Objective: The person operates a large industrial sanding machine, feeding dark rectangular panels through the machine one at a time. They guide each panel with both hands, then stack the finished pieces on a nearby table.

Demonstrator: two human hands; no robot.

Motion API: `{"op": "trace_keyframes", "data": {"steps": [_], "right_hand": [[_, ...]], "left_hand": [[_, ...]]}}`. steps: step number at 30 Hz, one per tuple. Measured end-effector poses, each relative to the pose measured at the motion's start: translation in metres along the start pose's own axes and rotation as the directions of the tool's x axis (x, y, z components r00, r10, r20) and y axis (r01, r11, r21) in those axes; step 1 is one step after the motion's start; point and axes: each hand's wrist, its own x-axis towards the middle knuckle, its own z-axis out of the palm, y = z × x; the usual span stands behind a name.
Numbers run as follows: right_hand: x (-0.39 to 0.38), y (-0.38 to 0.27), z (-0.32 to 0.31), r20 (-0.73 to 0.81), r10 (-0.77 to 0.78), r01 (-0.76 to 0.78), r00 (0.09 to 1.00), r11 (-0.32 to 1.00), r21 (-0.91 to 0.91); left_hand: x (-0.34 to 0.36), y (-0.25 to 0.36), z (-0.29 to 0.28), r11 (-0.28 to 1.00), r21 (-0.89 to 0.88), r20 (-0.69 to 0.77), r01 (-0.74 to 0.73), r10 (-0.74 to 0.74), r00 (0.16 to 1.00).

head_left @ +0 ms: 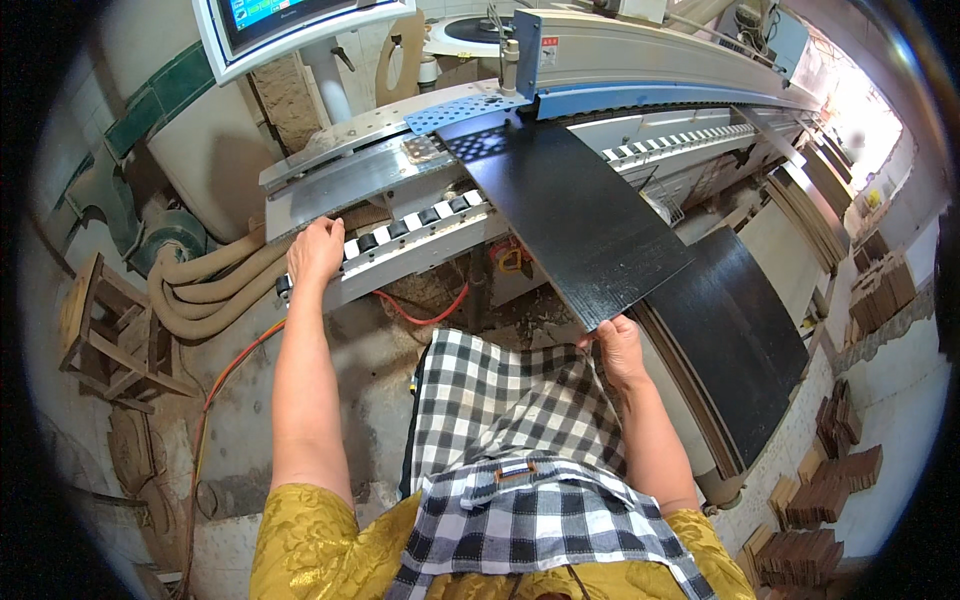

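A long black board (560,220) lies across the machine's roller rail (420,225) beneath the blue perforated plate (450,112). My right hand (615,350) grips its near corner, thumb and fingers at the edge. Further left, my left hand (316,250) is on the left end of the rail, fingers curled down beside the black and white rollers and a silver metal strip (350,185); whether it grips anything is hidden. Under the right side of the held board is a stack of black-topped boards (730,350).
A screen (290,25) stands upper left above the machine's long beam (670,70). Thick hoses (210,300) and a wooden stool (115,330) are at left, with a red hose (420,310) under the rail. Stacked boards (820,470) line the right wall.
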Motion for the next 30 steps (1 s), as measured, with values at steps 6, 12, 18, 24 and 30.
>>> {"op": "trace_keyframes", "data": {"steps": [6,12,18,24,30], "right_hand": [[0.007,-0.004,-0.028,-0.286,-0.012,-0.005,0.958,0.998,-0.057],[-0.037,-0.038,-0.087,-0.563,-0.202,0.034,0.801,0.955,-0.294],[-0.159,-0.049,-0.193,-0.330,-0.800,-0.487,0.501,0.055,-0.871],[-0.216,-0.037,-0.266,-0.738,-0.578,-0.931,0.348,-0.121,-0.344],[-0.216,-0.040,-0.296,-0.824,-0.513,-0.948,0.242,0.054,-0.312]], "left_hand": [[0.002,-0.001,0.002,1.000,0.008,-0.004,-0.007,0.007,1.000],[0.003,-0.002,0.002,1.000,0.002,0.013,-0.002,0.002,1.000],[0.000,-0.003,0.000,1.000,0.013,0.008,0.007,-0.007,1.000],[-0.002,0.004,-0.003,1.000,0.013,0.000,0.009,-0.009,1.000],[0.001,0.001,0.000,1.000,0.022,0.015,0.017,-0.017,1.000]]}}
